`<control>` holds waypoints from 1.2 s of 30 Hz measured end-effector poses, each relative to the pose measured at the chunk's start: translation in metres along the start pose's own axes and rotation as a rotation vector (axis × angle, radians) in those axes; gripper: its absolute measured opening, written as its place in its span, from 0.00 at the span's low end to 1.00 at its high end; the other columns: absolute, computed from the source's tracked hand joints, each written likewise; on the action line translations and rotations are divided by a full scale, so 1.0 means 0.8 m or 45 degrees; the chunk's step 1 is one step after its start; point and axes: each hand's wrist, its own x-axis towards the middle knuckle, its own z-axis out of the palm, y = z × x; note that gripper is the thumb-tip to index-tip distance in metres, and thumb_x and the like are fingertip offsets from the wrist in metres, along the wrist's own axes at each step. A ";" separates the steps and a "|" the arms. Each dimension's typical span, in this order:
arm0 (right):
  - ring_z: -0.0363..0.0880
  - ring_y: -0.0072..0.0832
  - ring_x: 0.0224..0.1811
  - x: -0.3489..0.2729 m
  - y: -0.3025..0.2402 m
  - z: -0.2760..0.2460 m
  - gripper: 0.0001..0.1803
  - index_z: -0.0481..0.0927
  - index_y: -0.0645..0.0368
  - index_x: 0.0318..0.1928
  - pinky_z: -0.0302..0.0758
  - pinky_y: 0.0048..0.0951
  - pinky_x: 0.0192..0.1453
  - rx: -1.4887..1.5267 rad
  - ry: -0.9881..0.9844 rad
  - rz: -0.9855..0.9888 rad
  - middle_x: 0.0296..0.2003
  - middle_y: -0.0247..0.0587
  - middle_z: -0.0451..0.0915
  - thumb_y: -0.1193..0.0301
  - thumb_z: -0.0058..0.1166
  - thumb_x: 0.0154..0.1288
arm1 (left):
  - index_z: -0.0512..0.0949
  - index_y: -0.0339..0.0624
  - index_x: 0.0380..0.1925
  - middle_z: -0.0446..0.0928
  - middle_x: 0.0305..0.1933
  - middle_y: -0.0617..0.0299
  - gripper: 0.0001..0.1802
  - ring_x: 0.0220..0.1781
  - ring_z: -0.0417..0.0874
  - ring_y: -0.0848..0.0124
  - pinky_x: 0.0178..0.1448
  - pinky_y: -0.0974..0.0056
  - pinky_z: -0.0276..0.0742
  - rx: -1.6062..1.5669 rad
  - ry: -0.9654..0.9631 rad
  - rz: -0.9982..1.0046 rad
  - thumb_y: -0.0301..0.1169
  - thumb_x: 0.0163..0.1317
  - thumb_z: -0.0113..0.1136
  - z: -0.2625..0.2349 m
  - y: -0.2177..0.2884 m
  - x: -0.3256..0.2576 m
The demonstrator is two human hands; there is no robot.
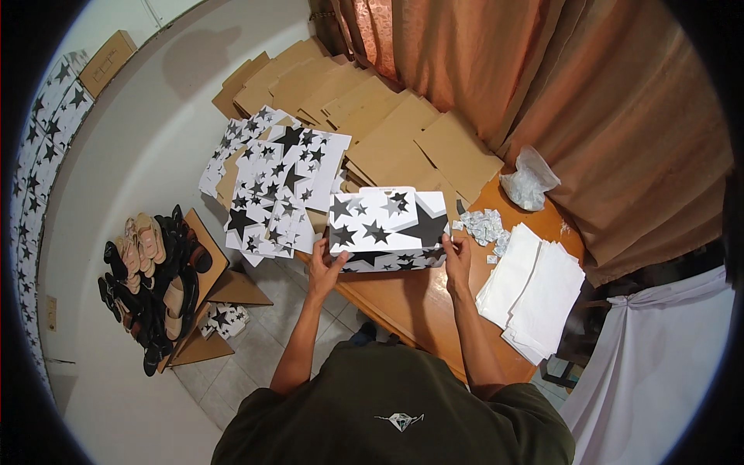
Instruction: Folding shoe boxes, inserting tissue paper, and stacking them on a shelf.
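Note:
A white shoe box [376,232] printed with black and grey stars is between my hands, over the wooden table's near edge. Its lid panel is down, with a small tab standing along the far edge. My left hand [325,262] grips the near left corner, thumb on the front. At the right end, my right hand [457,260] holds the other corner with the thumb up on the edge. The box's inside is hidden. Flat star-printed cardboard sheets [271,190] lie just beyond and left of the box.
Brown cardboard blanks [387,147] overlap along the table's far side. To the right are small sachets [485,226], a clear plastic bag [528,180] and stacked white paper [531,287]. Shoes [155,271] pile on a carton at left; brown curtains [620,116] hang behind.

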 end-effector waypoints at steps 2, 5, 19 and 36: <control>0.73 0.26 0.51 0.000 0.030 -0.005 0.19 0.75 0.61 0.49 0.72 0.30 0.54 -0.045 0.060 -0.068 0.48 0.41 0.77 0.61 0.66 0.69 | 0.61 0.34 0.66 0.73 0.64 0.49 0.35 0.63 0.75 0.65 0.65 0.61 0.73 -0.029 -0.015 -0.037 0.32 0.66 0.69 0.004 -0.021 -0.008; 0.75 0.31 0.54 -0.011 0.051 -0.008 0.25 0.75 0.60 0.59 0.72 0.33 0.61 -0.132 0.063 -0.043 0.52 0.42 0.76 0.67 0.68 0.66 | 0.56 0.35 0.70 0.70 0.69 0.47 0.39 0.68 0.73 0.63 0.70 0.60 0.70 -0.106 -0.033 -0.176 0.28 0.66 0.68 -0.006 -0.059 -0.024; 0.74 0.36 0.62 -0.001 0.114 -0.040 0.31 0.70 0.60 0.66 0.71 0.38 0.67 -0.244 -0.123 -0.053 0.59 0.47 0.75 0.67 0.66 0.67 | 0.71 0.38 0.57 0.75 0.59 0.54 0.23 0.61 0.76 0.65 0.63 0.61 0.73 0.305 -0.044 -0.379 0.43 0.73 0.61 -0.036 -0.108 -0.035; 0.78 0.28 0.44 -0.014 0.104 -0.014 0.51 0.47 0.55 0.76 0.76 0.47 0.53 0.253 0.039 0.569 0.44 0.40 0.78 0.62 0.69 0.64 | 0.82 0.34 0.51 0.85 0.38 0.50 0.38 0.43 0.86 0.57 0.51 0.57 0.78 0.619 -0.363 -0.462 0.63 0.73 0.46 0.002 -0.049 0.035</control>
